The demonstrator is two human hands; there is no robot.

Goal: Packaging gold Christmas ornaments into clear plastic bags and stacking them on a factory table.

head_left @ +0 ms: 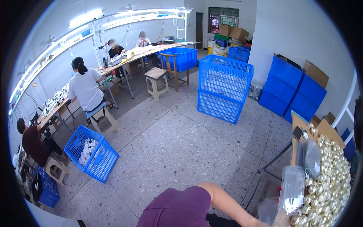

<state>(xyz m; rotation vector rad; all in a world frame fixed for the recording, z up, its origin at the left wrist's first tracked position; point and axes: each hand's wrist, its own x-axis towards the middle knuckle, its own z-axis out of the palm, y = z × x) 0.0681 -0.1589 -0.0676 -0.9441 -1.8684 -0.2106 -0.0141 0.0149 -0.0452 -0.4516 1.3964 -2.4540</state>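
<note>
A bare forearm (230, 204) with a purple sleeve (177, 202) comes in at the lower edge and stretches right, toward a worktable. Its hand is cut off by the frame, and neither of my hands shows. Nearest to that forearm are clear plastic bags (292, 187) at the table's near edge. Beside them lies a large heap of shiny gold-coloured balls (332, 170), which seem to be in clear wrapping. Farther along the same table are a greyish clear bag (311, 155) and a small dark flat object (298, 132).
Blue crates stand stacked (223, 85) ahead, and blue bins (281, 87) by the wall. A tilted blue crate (100, 160) holds white pieces. Several people sit along a long bench (128, 60) at left. A stool (155, 81) and a wooden chair (174, 72) stand near it.
</note>
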